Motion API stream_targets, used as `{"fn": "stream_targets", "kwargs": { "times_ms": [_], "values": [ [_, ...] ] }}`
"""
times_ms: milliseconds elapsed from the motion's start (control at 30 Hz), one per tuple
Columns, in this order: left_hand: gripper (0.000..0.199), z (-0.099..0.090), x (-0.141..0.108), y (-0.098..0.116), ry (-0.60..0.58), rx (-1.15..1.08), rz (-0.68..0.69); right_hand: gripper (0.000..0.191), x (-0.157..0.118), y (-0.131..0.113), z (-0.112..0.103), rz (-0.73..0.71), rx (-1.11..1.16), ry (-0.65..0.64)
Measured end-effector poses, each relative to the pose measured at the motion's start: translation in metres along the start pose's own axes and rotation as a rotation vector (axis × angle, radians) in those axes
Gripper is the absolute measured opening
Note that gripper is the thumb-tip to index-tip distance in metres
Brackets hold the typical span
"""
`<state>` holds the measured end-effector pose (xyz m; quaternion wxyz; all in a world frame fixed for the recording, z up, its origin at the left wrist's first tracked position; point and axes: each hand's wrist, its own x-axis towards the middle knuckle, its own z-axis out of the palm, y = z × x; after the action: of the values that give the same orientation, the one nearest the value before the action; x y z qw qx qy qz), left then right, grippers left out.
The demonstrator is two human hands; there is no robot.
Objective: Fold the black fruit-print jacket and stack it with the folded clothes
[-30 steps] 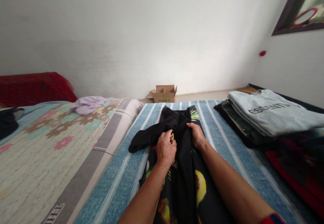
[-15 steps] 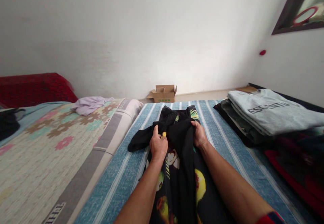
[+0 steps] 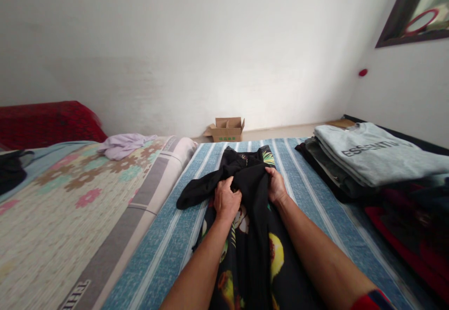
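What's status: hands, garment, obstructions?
Left hand on black fruit-print garment, grip unclear; right hand pinching its fabric. Garment on striped sheet, sleeve out left. Folded clothes off right, not obstructing.

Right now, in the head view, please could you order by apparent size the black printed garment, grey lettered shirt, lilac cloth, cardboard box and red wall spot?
1. Black printed garment
2. Grey lettered shirt
3. Lilac cloth and cardboard box: too alike to rank
4. Red wall spot
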<state>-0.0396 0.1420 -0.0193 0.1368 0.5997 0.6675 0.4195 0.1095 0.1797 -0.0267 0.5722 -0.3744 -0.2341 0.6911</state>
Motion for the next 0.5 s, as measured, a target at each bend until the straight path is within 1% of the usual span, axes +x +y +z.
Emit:
{"fn": "stream_targets", "kwargs": {
  "times_ms": [133,267,367,500],
  "values": [
    [0.033,0.003,0.008,-0.001,-0.023,-0.132,-0.055,0.024,0.002,0.003,0.001,-0.028,-0.022,0.028],
    [0.02,0.005,0.013,0.002,-0.016,-0.173,-0.103,0.015,0.003,0.004,0.002,-0.103,-0.074,0.076],
    [0.015,0.009,0.016,0.003,-0.012,-0.206,-0.107,0.017,0.001,-0.001,0.004,-0.172,-0.126,0.118],
    [0.016,0.013,0.015,0.001,0.012,-0.209,-0.105,0.023,-0.007,-0.01,0.009,-0.234,-0.232,0.171]
  ]
}}
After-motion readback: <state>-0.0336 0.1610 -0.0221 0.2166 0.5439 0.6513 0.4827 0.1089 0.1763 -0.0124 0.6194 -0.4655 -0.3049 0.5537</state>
